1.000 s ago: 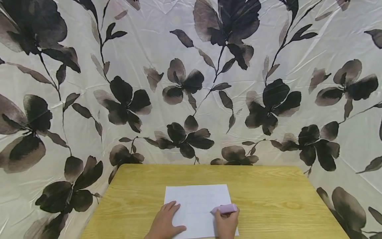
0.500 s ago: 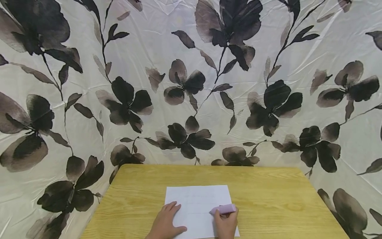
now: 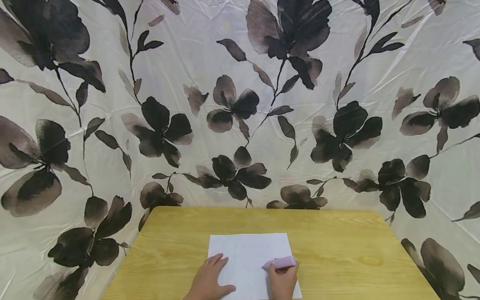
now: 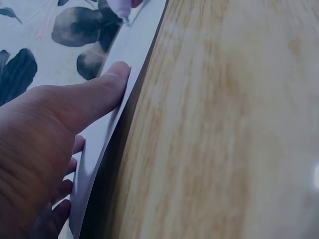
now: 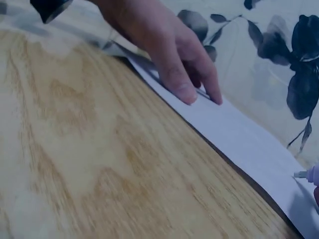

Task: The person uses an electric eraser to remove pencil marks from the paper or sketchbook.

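A white sheet of paper (image 3: 247, 246) with faint marks lies on the wooden table. My left hand (image 3: 210, 278) rests on its left side, fingers spread and thumb (image 4: 107, 89) near the front edge. My right hand (image 3: 284, 284) pinches a thick lilac pen (image 3: 282, 262), its tapered tip at the paper, right of the middle. In the left wrist view the pen (image 4: 119, 7) shows only at the top. The right wrist view catches the pen (image 5: 314, 174) at its right edge and my left hand (image 5: 174, 55) across the sheet.
Yellow wood-grain tabletop (image 3: 345, 250) surrounds the paper on the left, right and far sides. Behind the table's far edge hangs a pale cloth (image 3: 292, 175) printed with dark flowers. A dark object (image 5: 50, 9) shows at the top left of the right wrist view.
The pen and my right hand have shifted slightly left across the paper. My left hand stays in place on the sheet. The head view has drifted a little.
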`<action>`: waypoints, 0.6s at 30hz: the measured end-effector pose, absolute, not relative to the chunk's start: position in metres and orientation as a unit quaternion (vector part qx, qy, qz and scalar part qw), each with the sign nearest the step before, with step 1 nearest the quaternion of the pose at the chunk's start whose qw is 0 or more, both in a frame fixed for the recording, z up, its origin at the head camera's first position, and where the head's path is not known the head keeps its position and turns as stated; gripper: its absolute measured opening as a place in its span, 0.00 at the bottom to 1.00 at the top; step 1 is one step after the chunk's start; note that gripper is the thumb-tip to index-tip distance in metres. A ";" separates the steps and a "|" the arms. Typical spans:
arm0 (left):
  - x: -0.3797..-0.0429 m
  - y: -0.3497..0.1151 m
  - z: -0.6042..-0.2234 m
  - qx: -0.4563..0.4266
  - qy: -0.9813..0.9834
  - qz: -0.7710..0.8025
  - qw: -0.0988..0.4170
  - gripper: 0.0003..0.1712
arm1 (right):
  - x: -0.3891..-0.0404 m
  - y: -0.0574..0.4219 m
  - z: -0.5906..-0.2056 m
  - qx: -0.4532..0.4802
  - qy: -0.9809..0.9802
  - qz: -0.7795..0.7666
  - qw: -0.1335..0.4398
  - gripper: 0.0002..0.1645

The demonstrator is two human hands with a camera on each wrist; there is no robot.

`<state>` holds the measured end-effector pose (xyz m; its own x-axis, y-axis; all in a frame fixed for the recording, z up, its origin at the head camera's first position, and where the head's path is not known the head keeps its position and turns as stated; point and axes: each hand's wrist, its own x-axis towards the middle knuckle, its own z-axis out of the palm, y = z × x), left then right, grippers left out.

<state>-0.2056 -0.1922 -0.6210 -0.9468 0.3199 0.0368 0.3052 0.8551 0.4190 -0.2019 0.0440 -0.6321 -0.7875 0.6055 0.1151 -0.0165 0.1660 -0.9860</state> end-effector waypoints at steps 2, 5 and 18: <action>-0.205 -0.191 -0.623 0.159 0.964 0.213 0.026 0.54 | -0.201 0.044 -0.636 -0.208 -0.727 0.599 0.263 0.28; -0.204 -0.190 -0.623 0.161 0.962 0.219 0.022 0.54 | -0.201 0.045 -0.639 -0.210 -0.728 0.590 0.278 0.28; -0.205 -0.196 -0.627 0.166 0.962 0.216 -0.007 0.54 | -0.202 0.039 -0.641 -0.180 -0.725 0.603 0.280 0.28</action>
